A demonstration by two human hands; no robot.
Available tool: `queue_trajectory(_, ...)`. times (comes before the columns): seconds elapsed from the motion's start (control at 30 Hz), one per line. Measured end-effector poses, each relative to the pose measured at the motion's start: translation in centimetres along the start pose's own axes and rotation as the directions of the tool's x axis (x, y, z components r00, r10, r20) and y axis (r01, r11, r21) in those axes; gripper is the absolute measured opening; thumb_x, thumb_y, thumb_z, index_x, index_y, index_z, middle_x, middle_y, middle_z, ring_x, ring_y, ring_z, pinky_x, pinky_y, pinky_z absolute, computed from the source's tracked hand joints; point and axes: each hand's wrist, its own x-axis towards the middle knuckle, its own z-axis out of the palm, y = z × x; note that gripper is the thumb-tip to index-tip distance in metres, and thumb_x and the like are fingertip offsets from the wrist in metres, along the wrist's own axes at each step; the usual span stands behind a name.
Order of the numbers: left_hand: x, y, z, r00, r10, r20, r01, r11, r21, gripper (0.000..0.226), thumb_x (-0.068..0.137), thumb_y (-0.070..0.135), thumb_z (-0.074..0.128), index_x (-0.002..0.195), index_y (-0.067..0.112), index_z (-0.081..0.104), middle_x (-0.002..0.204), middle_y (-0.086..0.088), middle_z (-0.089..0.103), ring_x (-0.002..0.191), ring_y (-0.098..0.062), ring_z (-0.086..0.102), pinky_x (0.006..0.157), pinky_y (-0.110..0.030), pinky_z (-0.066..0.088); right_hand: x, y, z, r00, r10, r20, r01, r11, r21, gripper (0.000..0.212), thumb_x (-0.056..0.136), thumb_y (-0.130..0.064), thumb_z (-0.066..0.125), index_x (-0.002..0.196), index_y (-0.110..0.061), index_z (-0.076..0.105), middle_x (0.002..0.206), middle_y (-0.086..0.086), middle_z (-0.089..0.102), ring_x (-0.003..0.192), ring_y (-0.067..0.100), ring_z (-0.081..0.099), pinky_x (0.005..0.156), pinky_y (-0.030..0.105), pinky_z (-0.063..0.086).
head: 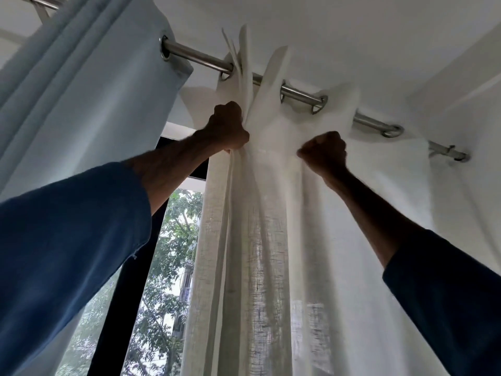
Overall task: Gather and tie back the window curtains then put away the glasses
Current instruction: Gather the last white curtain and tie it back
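Rod (198, 57) carries the blue curtain (89, 85) at left, the window (168, 253) beside it. The left hand (227, 128) is fisted round gathered folds of the white curtain (260, 226) (just under the rod); the right hand (324, 153), also clenched, grips its cloth farther right.

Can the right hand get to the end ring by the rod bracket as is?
Probably yes, once it lets go. The right hand grips the sheer curtain just below-left of the end ring. Only loose fabric lies between them, and the left hand is off to the other side.
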Motion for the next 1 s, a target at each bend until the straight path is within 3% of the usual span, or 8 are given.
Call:
queue_trajectory(0.1,-0.3,0.2,-0.7,0.999,0.03,0.021,-0.032,0.997,0.077,0.024,0.083,0.014,0.072,0.091,0.0,0.054,0.119,-0.022,0.055,0.105,-0.037,0.062,0.063,-0.035,0.053,-2.7,-5.6,2.1,0.966,-0.233,0.112,0.225,0.971,0.083,0.019,0.068,-0.022,0.069,0.073,-0.005,0.073,0.08,0.01,0.073,0.085,0.026,0.072,0.073,0.031,0.056)
queue_trajectory(0.23,-0.4,-0.7,-2.3,0.998,0.053,0.043,-0.06,0.977,0.203,0.046,0.082,0.008,0.065,0.058,0.012,0.026,0.113,-0.036,0.058,0.105,-0.051,0.057,0.082,-0.042,0.046,-5.5,-10.9,3.2,0.896,-0.41,0.169,0.386,0.909,0.156,0.039,0.058,-0.036,0.063,0.072,-0.001,0.075,0.08,0.012,0.074,0.078,0.022,0.071,0.069,0.035,0.057)
queue_trajectory(0.5,-1.1,-1.3,-1.8,0.995,0.1,0.007,-0.1,0.985,0.141,0.04,0.089,0.018,0.064,0.064,0.014,0.034,0.114,-0.025,0.06,0.109,-0.038,0.058,0.066,-0.022,0.031,-6.4,-7.9,4.9,0.956,-0.295,0.003,0.29,0.943,0.163,0.02,0.077,-0.044,0.073,0.074,-0.026,0.065,0.089,-0.006,0.074,0.087,0.016,0.072,0.081,0.033,0.057)
queue_trajectory(0.57,-1.2,-0.9,-1.3,0.995,0.104,0.003,-0.103,0.988,0.114,0.021,0.092,0.02,0.063,0.085,0.002,0.052,0.116,-0.021,0.06,0.111,-0.034,0.057,0.067,-0.021,0.031,-6.8,-6.7,4.8,0.959,-0.284,-0.024,0.284,0.946,0.157,0.012,0.076,-0.036,0.073,0.075,-0.028,0.064,0.09,-0.006,0.074,0.087,0.016,0.072,0.083,0.035,0.057)
queue_trajectory(0.67,-1.2,-0.6,-0.6,0.991,0.136,-0.001,-0.135,0.984,0.115,0.032,0.094,0.024,0.062,0.11,-0.003,0.054,0.12,-0.019,0.057,0.111,-0.032,0.057,0.071,-0.022,0.034,-6.7,-5.4,4.5,0.966,-0.255,-0.048,0.259,0.95,0.175,0.009,0.072,-0.03,0.07,0.079,-0.025,0.068,0.093,-0.002,0.074,0.092,0.021,0.071,0.087,0.039,0.056)
queue_trajectory(0.77,-1.2,-0.4,0.1,0.988,0.153,0.011,-0.153,0.981,0.122,0.03,0.094,0.026,0.062,0.104,-0.002,0.055,0.12,-0.02,0.057,0.111,-0.032,0.057,0.07,-0.022,0.033,-6.4,-4.8,4.0,0.973,-0.221,-0.066,0.23,0.955,0.189,0.023,0.067,-0.025,0.066,0.08,-0.008,0.074,0.084,0.015,0.074,0.074,0.022,0.068,0.077,0.038,0.056)
queue_trajectory(0.83,-1.5,-0.2,0.3,0.989,0.143,0.041,-0.148,0.98,0.136,0.027,0.093,0.028,0.062,0.094,0.002,0.054,0.119,-0.019,0.058,0.111,-0.032,0.057,0.07,-0.022,0.032,-6.5,-4.8,3.6,0.967,-0.245,-0.068,0.254,0.942,0.217,0.029,0.062,-0.02,0.063,0.077,0.005,0.069,0.078,0.028,0.066,0.056,0.016,0.047,0.065,0.043,0.053)
queue_trajectory(1.0,-2.2,0.3,-0.1,0.987,0.123,0.106,-0.139,0.978,0.157,0.041,0.089,0.026,0.068,0.067,0.014,0.035,0.113,-0.022,0.057,0.106,-0.033,0.057,0.066,-0.026,0.034,-7.4,-5.6,3.1,0.975,-0.223,-0.025,0.22,0.924,0.312,0.032,0.062,-0.024,0.072,0.077,0.005,0.07,0.078,0.026,0.068,0.071,0.001,0.049,0.064,0.044,0.054)
